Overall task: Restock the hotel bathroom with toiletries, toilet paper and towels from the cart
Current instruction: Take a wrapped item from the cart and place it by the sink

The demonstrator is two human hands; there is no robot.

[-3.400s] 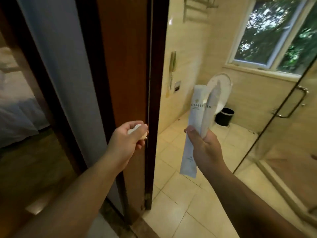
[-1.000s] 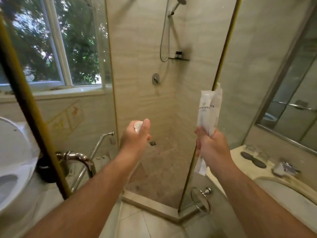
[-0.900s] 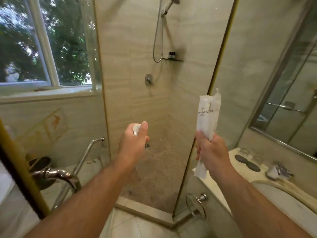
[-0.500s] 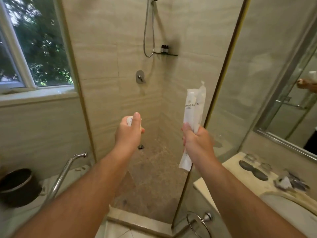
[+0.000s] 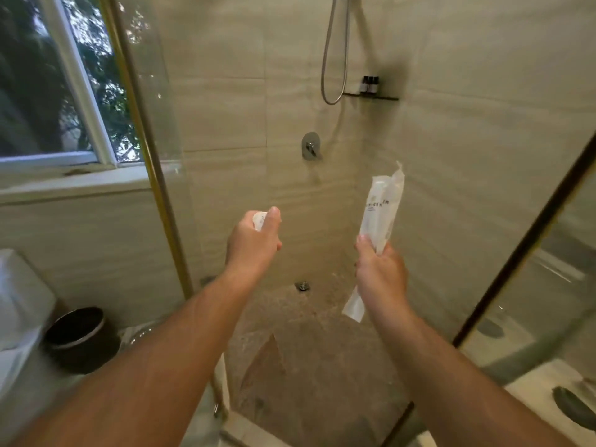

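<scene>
Two bare forearms are held out toward the open shower stall. The left hand (image 5: 253, 243) has its grip curled tight round one small white toiletry (image 5: 259, 220), thumb laid along the top, so little of the item shows. The right hand (image 5: 380, 279) has its grip clenched on the lower part of what look like two long white packets (image 5: 382, 208). They are held upright, tops above the fist and a tail below it. Low on the left sits one dark bin (image 5: 80, 337). Past the hands there is one drain (image 5: 302, 286) in the shower floor. On the wall are one valve (image 5: 311, 146), one looped hose (image 5: 332, 102) and one shelf (image 5: 387, 98) carrying two small dark bottles (image 5: 370, 84).
</scene>
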